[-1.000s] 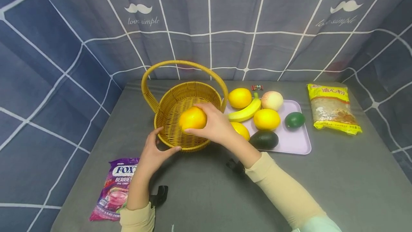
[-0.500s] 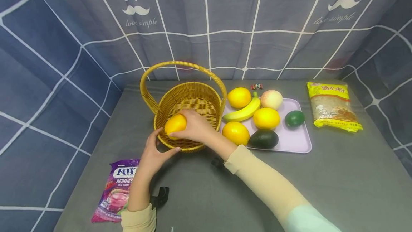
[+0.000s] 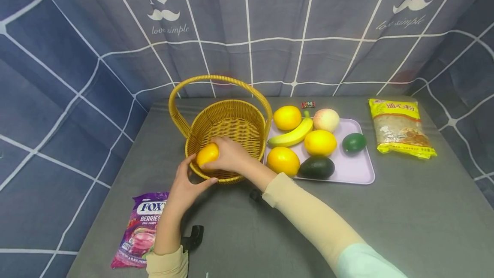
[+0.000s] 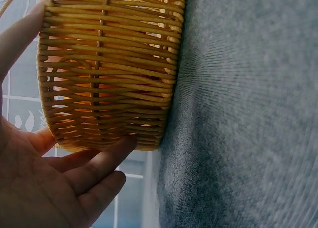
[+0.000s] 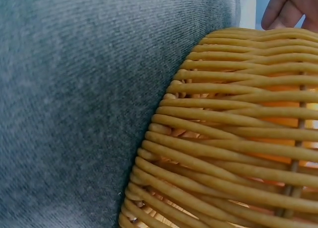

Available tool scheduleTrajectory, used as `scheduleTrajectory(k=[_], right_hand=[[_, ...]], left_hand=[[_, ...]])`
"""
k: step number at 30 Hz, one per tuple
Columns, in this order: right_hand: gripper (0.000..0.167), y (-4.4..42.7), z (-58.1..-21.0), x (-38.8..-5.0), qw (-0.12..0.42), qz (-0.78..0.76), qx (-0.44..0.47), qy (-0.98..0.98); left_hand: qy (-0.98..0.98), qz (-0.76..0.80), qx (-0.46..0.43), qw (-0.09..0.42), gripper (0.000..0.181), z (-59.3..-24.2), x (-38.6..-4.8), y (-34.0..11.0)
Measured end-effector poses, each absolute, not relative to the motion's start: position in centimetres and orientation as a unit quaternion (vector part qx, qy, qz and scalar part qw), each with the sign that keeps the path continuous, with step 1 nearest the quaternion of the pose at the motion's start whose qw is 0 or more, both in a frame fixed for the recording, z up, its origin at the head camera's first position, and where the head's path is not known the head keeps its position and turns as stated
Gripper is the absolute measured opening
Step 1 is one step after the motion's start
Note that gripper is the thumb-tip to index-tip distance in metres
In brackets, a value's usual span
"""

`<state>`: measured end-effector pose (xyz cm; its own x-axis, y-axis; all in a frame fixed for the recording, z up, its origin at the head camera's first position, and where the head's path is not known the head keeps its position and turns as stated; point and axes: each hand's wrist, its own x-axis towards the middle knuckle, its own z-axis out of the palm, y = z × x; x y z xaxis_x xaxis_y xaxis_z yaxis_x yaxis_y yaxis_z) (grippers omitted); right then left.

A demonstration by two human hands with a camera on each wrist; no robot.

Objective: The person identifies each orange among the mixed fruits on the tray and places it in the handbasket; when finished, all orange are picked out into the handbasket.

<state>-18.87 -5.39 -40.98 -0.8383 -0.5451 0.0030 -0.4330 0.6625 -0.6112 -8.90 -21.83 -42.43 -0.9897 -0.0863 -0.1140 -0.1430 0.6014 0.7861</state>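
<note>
The right hand (image 3: 228, 154) grips a yellow fruit (image 3: 208, 154) inside the basket (image 3: 247, 130); the left hand (image 3: 185, 188), thumb and fingers spread apart, touches the basket's outside.

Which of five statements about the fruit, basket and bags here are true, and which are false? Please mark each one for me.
1. The person's right grip holds a rounded yellow-orange fruit within the golden woven basket. True.
2. The person's left grip is clear of the basket. False: the left grip touches its rim.
3. The curved yellow banana lies inside the basket. False: the banana lies on the pale lilac rectangular tray.
4. The yellow-trimmed clear plastic bag lies right of the tray. True.
5. The shiny purple candy bag lies on the tray. False: it lies left of the basket.
</note>
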Motion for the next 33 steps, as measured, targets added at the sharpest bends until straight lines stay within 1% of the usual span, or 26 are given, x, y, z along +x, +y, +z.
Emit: scheduleTrajectory(k=[12, 18, 23, 27, 33], right_hand=[[0.08, -5.5, -41.4, -19.0, 0.104, -0.309, -0.279, 0.903], [0.085, -5.4, -41.4, -18.9, 0.102, -0.309, -0.28, 0.903], [0.089, -5.2, -41.2, -18.8, 0.066, -0.298, -0.283, 0.909], [0.087, -4.9, -40.6, -18.6, 0.026, -0.297, -0.288, 0.91], [0.085, -3.7, -40.0, -17.9, -0.009, -0.309, -0.294, 0.904]], left_hand=[[0.896, 0.44, -0.06, 0.027, 0.1, -42.5, -8.9, -21.8], [0.895, 0.441, -0.059, 0.027, 0.099, -42.6, -8.9, -21.8], [0.895, 0.442, -0.056, 0.025, 0.099, -42.6, -8.9, -21.7], [0.896, 0.44, -0.058, 0.025, 0.098, -42.6, -8.9, -21.7], [0.895, 0.44, -0.062, 0.025, 0.098, -42.6, -8.8, -21.8]])
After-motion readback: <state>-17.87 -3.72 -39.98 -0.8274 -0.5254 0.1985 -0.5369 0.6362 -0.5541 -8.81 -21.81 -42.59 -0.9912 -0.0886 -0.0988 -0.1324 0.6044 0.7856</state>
